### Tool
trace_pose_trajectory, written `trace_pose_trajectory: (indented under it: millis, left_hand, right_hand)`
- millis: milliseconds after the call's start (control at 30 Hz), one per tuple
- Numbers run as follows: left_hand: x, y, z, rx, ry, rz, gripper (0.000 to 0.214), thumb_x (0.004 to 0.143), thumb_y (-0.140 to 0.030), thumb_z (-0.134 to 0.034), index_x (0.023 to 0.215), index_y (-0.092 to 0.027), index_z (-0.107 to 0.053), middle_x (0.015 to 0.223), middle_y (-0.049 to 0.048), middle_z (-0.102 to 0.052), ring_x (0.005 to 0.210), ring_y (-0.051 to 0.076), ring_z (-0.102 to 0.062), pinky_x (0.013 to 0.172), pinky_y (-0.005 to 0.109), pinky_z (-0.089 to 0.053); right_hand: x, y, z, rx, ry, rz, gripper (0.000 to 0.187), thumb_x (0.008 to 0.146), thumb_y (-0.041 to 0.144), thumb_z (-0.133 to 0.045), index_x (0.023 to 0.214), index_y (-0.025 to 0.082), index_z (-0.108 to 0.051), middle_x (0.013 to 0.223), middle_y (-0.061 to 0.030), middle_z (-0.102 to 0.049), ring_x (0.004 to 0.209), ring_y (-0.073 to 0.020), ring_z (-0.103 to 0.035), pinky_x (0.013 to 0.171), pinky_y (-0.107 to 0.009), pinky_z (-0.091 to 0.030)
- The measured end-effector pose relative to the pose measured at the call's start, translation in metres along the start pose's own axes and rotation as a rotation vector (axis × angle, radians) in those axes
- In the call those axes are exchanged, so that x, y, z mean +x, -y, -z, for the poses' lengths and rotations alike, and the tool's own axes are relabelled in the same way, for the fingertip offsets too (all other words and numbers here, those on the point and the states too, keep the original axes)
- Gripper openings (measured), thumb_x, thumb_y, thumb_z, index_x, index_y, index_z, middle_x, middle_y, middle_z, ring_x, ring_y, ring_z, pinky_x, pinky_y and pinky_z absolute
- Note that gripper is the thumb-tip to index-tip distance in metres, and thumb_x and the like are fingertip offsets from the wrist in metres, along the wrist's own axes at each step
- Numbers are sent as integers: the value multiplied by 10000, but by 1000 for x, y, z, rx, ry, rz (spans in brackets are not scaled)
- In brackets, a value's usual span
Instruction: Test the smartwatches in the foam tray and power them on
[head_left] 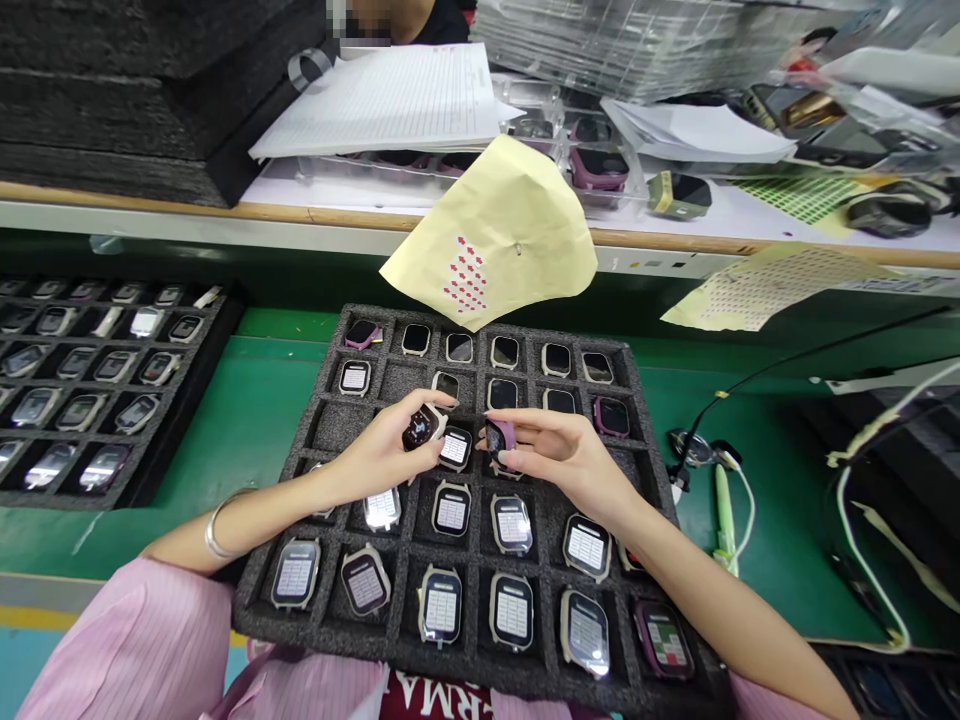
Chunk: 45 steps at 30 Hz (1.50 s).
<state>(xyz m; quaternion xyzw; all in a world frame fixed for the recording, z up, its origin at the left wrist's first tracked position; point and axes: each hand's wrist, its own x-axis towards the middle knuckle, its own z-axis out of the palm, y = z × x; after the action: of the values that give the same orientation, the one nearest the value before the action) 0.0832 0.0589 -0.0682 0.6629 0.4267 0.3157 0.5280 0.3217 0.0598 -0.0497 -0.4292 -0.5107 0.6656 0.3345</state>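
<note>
My left hand [397, 440] is closed around a pale-cased smartwatch [422, 428] whose dark screen shows a lit graphic. Between the thumb and fingers of my right hand [559, 455] is a purple smartwatch [499, 437], tilted on edge, so little of its screen shows. Both watches are above a black foam tray [401, 640] divided into compartments. Several watches lie in it, many with lit white lists on their screens, such as a watch [452, 508] below my hands. In the back rows most screens are dark. My forearms cover parts of the tray.
A second foam tray [142, 455] of watches sits at the left on the green table [277, 380]. Yellow paper [525, 230] hangs from the shelf [315, 215] above the tray's back edge. Cables [844, 490] and a green tool [725, 515] lie right. Stacked black foam [150, 100] stands upper left.
</note>
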Motion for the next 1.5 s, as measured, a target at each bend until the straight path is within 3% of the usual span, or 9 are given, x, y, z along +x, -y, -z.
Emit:
trace_pose_trajectory:
  millis: [200,400,467,733,867,967,1133,1333,1500]
  left_hand:
    - [0,3,1,-96,27,22,399,865,-193,-561,1257,-208,-488,844,-23,-557,481,47,-508,441,159,-458]
    - [-1,3,3,2,-95,-180,439,850,-157,-594,1279,-192,-510,949,31,-614,807,137,-597,762,245,-509]
    - [-2,2,3,26,-85,-197,418,846,-145,-587,1255,-196,-519,946,25,-622,840,148,-601,786,257,-503]
    - [-3,-2,2,-48,-103,-64,375,851,-160,-585,1218,-211,-527,890,-2,-575,632,90,-542,573,200,-472]
    - [1,-3,-1,-285,-45,79,535,812,-242,-678,1301,-239,-462,870,-13,-541,581,87,-525,507,215,-488]
    - [5,-1,-3,-497,26,155,564,772,-224,-707,1287,-216,-478,967,31,-591,704,138,-602,582,265,-544]
    - [5,2,-2,-714,75,216,507,791,-120,-604,1282,-212,-524,1099,80,-659,954,221,-661,792,351,-555]
    - [5,6,-2,-724,56,179,498,771,-70,-548,1251,-200,-564,1123,90,-683,1056,242,-649,838,369,-570]
    - [5,7,-1,-616,70,107,487,793,-85,-549,1264,-211,-560,1108,80,-695,984,222,-672,816,371,-586]
  right_hand:
    - [1,2,1,-16,-6,-9,393,680,259,-829,1059,211,-736,973,-78,-759,944,-243,-717,880,-402,-566]
    - [-2,5,1,34,24,24,395,669,221,-840,1052,235,-746,976,-70,-764,887,-223,-730,845,-373,-578]
    - [-3,4,1,36,46,31,380,668,211,-840,1037,239,-753,1006,-69,-760,883,-215,-728,850,-367,-577]
    - [-3,5,2,5,19,27,392,695,229,-825,1075,224,-734,998,-71,-758,933,-233,-720,875,-389,-575]
    - [-1,5,1,97,77,17,386,788,249,-758,1164,233,-672,1078,-80,-737,946,-226,-718,829,-378,-595]
    - [2,3,-1,172,125,-24,340,847,265,-697,1180,224,-645,1090,-87,-730,979,-226,-709,817,-382,-603]
    - [4,-1,-1,192,104,-40,348,855,241,-676,1199,218,-628,1087,-83,-735,999,-234,-705,820,-395,-610]
    - [2,-4,0,140,89,-37,489,848,206,-667,1322,260,-556,1204,-76,-698,1152,-273,-641,907,-459,-578]
    - [1,-4,-2,91,57,-34,468,832,217,-676,1290,258,-590,1206,-69,-698,1150,-277,-642,901,-458,-583]
